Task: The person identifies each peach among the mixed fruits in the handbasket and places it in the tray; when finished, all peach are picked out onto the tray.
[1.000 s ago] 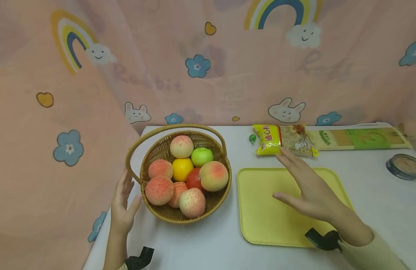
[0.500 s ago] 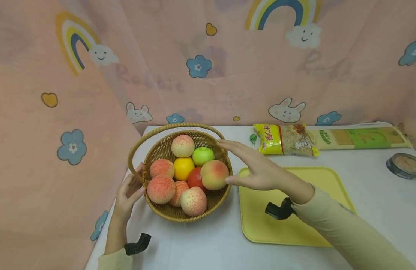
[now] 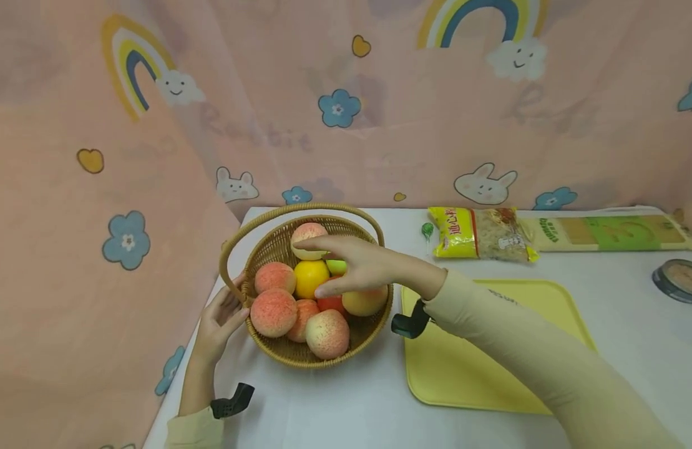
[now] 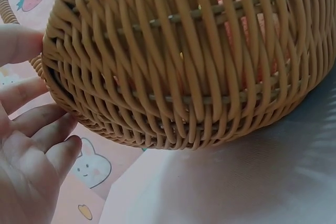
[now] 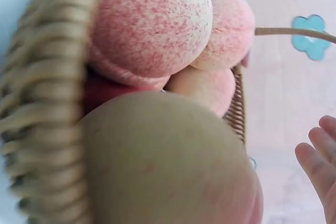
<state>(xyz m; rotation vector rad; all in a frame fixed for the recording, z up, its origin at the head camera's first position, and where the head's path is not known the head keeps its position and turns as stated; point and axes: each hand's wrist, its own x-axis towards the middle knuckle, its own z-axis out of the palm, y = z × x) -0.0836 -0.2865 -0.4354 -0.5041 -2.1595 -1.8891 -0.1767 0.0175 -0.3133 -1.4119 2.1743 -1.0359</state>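
Observation:
A wicker basket (image 3: 309, 364) with an arched handle holds several peaches (image 3: 327, 333), a yellow fruit (image 3: 310, 279), a red fruit (image 3: 330, 304) and a partly covered green apple (image 3: 337, 268). My left hand (image 3: 215, 328) grips the basket's left rim near the handle's foot. In the left wrist view its fingers (image 4: 50, 121) meet the wicker edge. Over the fruit reaches my right hand (image 3: 364, 262), fingers extended, thumb apart, nothing held. It hides part of the apple and of the back peach (image 3: 308, 237). The right wrist view has its fingertips (image 5: 315, 163) beyond a large peach (image 5: 168, 156).
Right of the basket lies a yellow tray (image 3: 435, 374), partly under my right sleeve. Behind it are a green lollipop (image 3: 427, 230), a yellow-ended pasta bag (image 3: 480, 234) and a long green noodle pack (image 3: 609, 233). A round tin (image 3: 679, 280) stands far right.
My right hand has swept left from above the tray to over the fruit. The left hand has come up against the basket's left rim and taken hold of it.

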